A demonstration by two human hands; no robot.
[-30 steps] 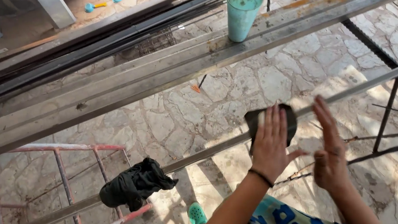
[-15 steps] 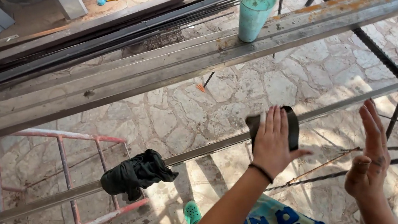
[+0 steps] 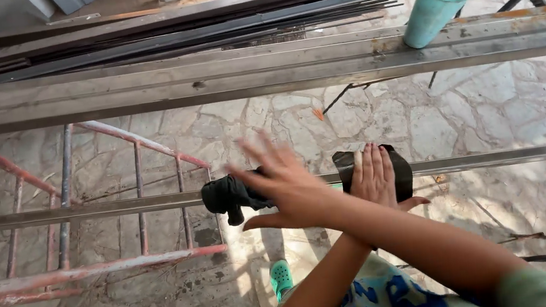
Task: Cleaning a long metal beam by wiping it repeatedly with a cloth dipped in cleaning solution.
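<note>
Left hand (image 3: 374, 177) flat on black sandpaper (image 3: 400, 171) | right hand (image 3: 284, 183) nearing crumpled cloth (image 3: 226, 195)

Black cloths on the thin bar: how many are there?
2. One bunched black cloth hangs on the thin bar, at the fingertips of the right hand. The other, a flat black cloth, lies under the left hand, partly hidden.

Matt black cloth (image 3: 226, 195), dull rusty metal bar (image 3: 86, 211).
</note>
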